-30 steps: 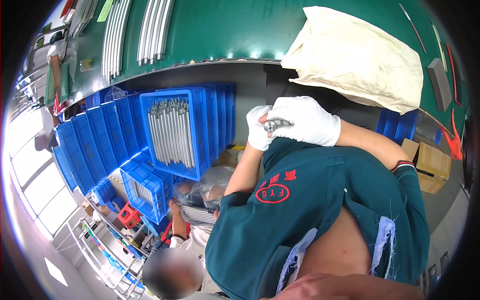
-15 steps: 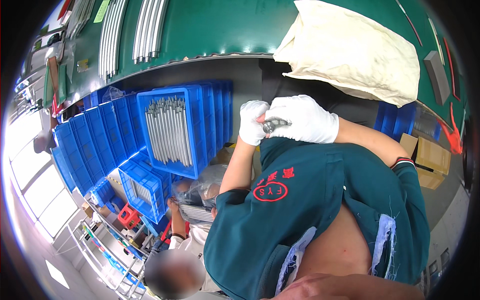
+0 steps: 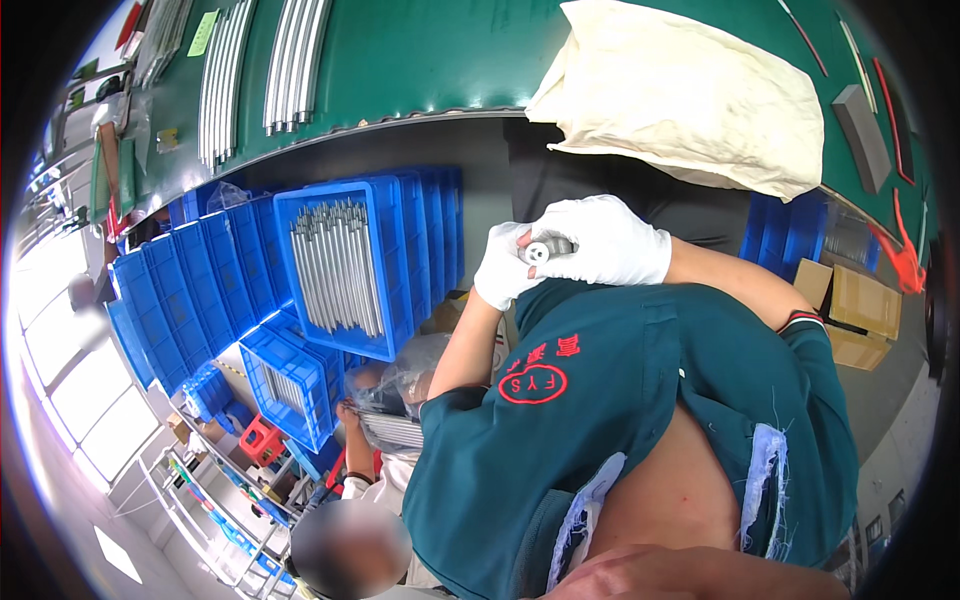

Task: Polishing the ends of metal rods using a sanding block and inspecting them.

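Close to my body, just off the table's front edge, both my hands in white gloves meet around a small silvery metal piece (image 3: 538, 253). Its pale round end shows small dark holes, and the rest is covered by the gloves. My left hand (image 3: 503, 268) is closed at its left side, a bare fingertip showing through the glove. My right hand (image 3: 607, 240) wraps it from the right, with another bare fingertip beside the round end. Beyond the hands, a cream cloth (image 3: 680, 100) lies heaped on the green table (image 3: 430, 55).
Silver tubes (image 3: 297, 65) lie in rows on the table's left. A blue crate (image 3: 400, 250) of metal rods (image 3: 335, 265) stands left of my hands, among other stacked blue crates (image 3: 200, 290). Another person's hand (image 3: 347, 412) is below it. Cardboard boxes (image 3: 865, 300) sit at right.
The metal piece has turned in my gloves, so its round end with holes now faces up into view. My left hand has shifted slightly down. The whole view has moved a little.
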`<state>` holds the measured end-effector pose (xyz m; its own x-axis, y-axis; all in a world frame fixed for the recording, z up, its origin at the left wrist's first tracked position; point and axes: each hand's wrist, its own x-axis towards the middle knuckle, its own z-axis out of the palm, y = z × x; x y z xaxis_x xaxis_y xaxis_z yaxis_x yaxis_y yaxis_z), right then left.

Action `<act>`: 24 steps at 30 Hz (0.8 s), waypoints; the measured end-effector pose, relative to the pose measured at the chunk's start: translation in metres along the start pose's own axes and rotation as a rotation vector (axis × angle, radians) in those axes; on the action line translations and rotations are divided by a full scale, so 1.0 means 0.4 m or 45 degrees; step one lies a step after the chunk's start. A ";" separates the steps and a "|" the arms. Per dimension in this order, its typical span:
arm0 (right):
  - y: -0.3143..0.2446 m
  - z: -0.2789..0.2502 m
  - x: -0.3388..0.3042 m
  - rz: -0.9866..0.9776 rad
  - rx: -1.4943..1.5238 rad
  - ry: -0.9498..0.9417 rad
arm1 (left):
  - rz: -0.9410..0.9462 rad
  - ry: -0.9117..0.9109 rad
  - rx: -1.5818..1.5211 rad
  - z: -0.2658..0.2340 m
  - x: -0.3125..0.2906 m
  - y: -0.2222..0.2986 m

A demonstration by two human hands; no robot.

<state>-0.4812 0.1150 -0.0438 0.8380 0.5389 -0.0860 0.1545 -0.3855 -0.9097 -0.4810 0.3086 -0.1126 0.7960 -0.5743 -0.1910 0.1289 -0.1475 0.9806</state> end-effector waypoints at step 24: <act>-0.128 -0.133 -0.122 -0.321 -0.158 0.434 | 0.312 -0.182 0.070 0.086 0.091 0.246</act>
<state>-0.5021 0.0684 0.0286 0.8875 0.3577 0.2905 0.4207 -0.3719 -0.8275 -0.4595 0.2454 -0.0247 0.7077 -0.7052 0.0433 -0.0926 -0.0318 0.9952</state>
